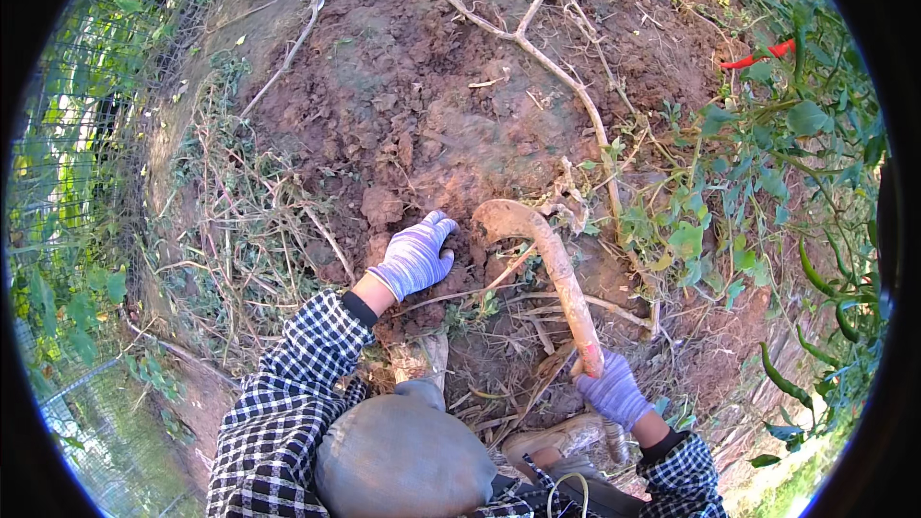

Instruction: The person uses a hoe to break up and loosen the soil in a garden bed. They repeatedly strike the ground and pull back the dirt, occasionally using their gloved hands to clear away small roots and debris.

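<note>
My left hand (pixel 416 253), in a lilac knitted glove, rests palm down on loose brown soil (pixel 381 208), its thumb apart from the fingers. What lies under the palm is hidden. At the lower right my right hand (pixel 616 390), gloved alike, grips the lower end of a hooked hand tool (pixel 568 286) with a pale wooden shaft. The tool slants up and left, and its curved, soil-smeared head touches or hovers just over the dug ground, right of my left fingertips.
A forked dry branch (pixel 529 43) crosses the soil. Dry stems (pixel 245 223) lie left, beside a mesh fence (pixel 79 158). Chilli plants bear a red chilli (pixel 763 55) and several green chillies (pixel 783 378) at right. A grey rounded form (pixel 403 453) is below, near soil-stained shoes (pixel 568 435).
</note>
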The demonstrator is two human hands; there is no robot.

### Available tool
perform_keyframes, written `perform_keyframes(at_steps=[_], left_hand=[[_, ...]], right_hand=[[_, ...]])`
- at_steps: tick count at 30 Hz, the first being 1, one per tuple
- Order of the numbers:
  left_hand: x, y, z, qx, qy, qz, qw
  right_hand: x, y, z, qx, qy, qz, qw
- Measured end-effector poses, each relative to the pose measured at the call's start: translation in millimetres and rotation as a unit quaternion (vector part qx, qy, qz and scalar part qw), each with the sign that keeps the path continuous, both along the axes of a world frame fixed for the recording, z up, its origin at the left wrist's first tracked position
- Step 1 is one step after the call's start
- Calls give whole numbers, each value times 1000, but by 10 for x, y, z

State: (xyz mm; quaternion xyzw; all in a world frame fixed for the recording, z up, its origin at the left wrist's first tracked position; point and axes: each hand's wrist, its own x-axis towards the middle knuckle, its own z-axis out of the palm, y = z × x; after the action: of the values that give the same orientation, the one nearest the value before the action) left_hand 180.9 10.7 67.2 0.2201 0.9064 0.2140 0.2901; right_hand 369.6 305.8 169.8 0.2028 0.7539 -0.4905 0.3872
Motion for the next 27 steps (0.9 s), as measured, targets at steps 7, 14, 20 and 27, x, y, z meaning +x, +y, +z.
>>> perform_keyframes(at_steps=[7,14,20,27], left_hand=[[55,-89,7,9,19,6,1000],[27,-26,86,14,3,14,1000],[274,-203,339,55,27,3,998],[355,-224,366,12,10,-9,1000]], right_hand=[[-359,-206,62,70,153,-92,981],[-111,-267,-422,-199,-207,-194,938],[233,-118,-3,-155,-144,-117,970],[-113,-213,67,-20,35,-128,991]])
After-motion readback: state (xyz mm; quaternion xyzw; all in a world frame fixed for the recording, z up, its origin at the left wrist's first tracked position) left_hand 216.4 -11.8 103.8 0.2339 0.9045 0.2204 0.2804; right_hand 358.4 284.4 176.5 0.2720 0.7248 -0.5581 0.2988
